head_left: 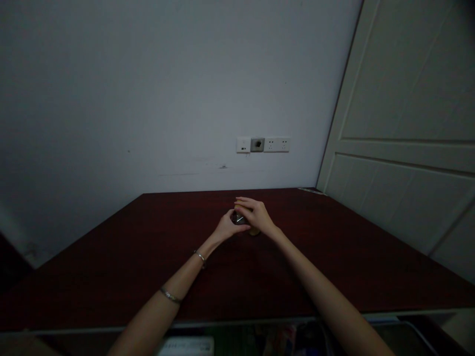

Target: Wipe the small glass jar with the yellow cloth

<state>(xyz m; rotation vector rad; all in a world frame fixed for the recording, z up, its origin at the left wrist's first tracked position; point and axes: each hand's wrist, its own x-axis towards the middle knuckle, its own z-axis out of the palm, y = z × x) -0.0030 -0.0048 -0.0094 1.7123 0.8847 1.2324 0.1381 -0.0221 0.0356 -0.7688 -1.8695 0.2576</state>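
Container point(240, 219) between left fingers point(229, 216) and right fingers point(248, 202), centre frame
Worktop point(148, 247) beneath; wall point(148, 74) behind, sockets point(276, 144) on it (slightly right of centre); door point(408, 99) at right.

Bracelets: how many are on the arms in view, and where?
2, both on the left forearm: one bracelet nearer the left hand, a second bracelet farther up. None shows on the right forearm; parts out of frame could hide more.
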